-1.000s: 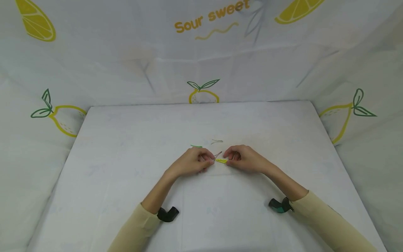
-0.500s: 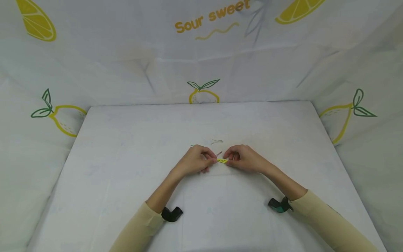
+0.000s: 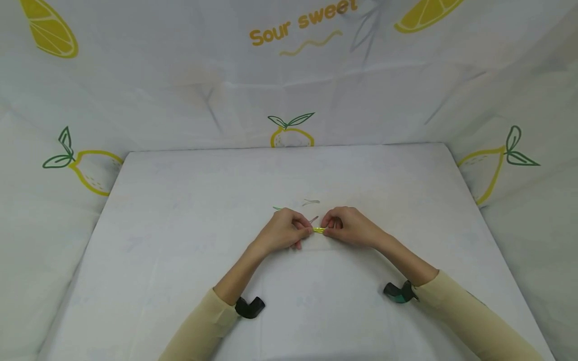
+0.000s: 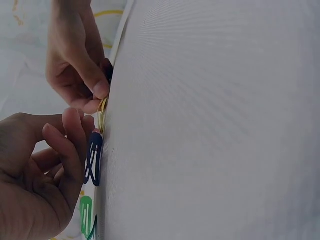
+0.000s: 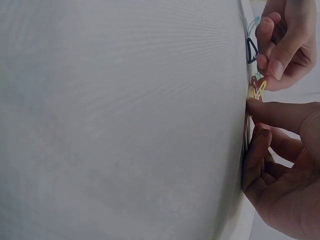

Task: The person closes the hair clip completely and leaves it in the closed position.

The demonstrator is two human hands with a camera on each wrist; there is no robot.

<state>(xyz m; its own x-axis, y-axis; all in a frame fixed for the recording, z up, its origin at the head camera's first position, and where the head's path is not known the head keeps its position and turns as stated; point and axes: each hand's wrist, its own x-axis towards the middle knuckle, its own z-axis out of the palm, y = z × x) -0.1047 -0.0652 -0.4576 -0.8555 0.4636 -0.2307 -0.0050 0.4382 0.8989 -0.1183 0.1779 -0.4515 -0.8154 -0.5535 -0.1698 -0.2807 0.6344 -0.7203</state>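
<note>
My right hand (image 3: pixel 349 226) pinches the right end of a small yellow snap hair clip (image 3: pixel 318 230) between thumb and forefinger, close over the table. Thumb and forefinger of my left hand (image 3: pixel 283 229) pinch its left end. In the right wrist view the yellow clip (image 5: pixel 261 89) shows spread prongs between the two hands. A navy hair clip (image 4: pixel 93 160), its prongs apart, lies beside my left fingers in the left wrist view. Behind the hands in the head view is a brownish clip (image 3: pixel 313 219), partly covered by my left fingers.
Farther back lies a grey hair clip (image 3: pixel 311 202). A green clip (image 3: pixel 277 208) pokes out behind my left hand, and shows more fully as a green clip (image 4: pixel 86 216) in the left wrist view. A lemon-print cloth (image 3: pixel 180 100) stands up behind the white table (image 3: pixel 180 200).
My left hand has moved right and taken the left end of the yellow clip, covering more of the green and brownish clips. My right hand has stayed nearly in place.
</note>
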